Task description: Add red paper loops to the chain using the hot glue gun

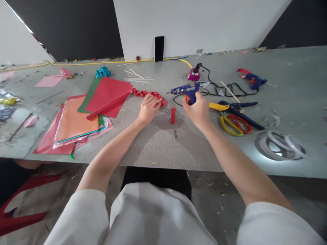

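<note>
My left hand (149,108) is closed on the near end of a red folded-paper chain (143,93), its fingertips pinching the last loops. The chain runs back left to the stack of paper. In my right hand (197,110) is a blue hot glue gun (184,90), gripped by its handle with the thumb near the orange trigger. Its nozzle points left, a little to the right of the chain. Between my hands a short red paper strip (173,116) lies flat on the table.
Coloured paper sheets (76,122) lie left. A phone (159,49) leans against the wall. At right are scissors (231,125), pliers with blue handles (245,115), a second glue gun (252,79), clear coiled strips (279,146) and a purple socket (194,74) with black cables.
</note>
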Tool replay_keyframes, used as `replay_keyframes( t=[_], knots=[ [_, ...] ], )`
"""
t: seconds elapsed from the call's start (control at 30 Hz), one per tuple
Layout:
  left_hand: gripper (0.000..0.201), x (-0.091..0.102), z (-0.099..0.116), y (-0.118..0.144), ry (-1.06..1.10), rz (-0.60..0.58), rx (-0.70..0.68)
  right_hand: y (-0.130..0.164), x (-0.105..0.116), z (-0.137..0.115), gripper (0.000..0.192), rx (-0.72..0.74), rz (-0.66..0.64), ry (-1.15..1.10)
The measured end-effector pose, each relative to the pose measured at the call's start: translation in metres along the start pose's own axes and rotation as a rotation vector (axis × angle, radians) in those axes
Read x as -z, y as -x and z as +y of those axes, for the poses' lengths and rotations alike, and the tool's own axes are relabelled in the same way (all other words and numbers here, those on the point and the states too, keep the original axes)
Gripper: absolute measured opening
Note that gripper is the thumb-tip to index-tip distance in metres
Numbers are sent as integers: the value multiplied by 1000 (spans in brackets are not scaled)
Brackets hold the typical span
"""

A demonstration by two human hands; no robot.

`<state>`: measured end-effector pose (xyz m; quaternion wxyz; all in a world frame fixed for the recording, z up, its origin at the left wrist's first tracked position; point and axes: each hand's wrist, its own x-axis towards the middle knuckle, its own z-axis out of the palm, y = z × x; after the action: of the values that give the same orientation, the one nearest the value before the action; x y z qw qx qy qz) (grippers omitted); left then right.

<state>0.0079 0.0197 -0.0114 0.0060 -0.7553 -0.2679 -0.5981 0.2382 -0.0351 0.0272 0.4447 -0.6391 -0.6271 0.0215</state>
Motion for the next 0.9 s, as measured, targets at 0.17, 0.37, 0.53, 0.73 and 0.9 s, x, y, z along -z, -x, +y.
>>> replay_keyframes(
  t=[0.17, 0.37, 0.53, 0.73, 0.9],
  knots=[
    [22, -1, -1, 1, -2, 57, -3, -8, -11, 25, 27, -107, -4, 28],
    [24, 1, 2, -1, 3, 91, 99, -15, -24, 53, 41, -89, 27, 81],
    [27, 4, 8, -5, 44, 52, 269, -21, -35, 65, 40, -72, 51, 147],
    [25, 7, 14, -7, 66, 73, 411, -24, -41, 67, 47, -126, 44, 169],
    [23, 8, 18, -11, 122, 74, 590, -15, -30, 44, 47, -29, -76, 198]
  ],
)
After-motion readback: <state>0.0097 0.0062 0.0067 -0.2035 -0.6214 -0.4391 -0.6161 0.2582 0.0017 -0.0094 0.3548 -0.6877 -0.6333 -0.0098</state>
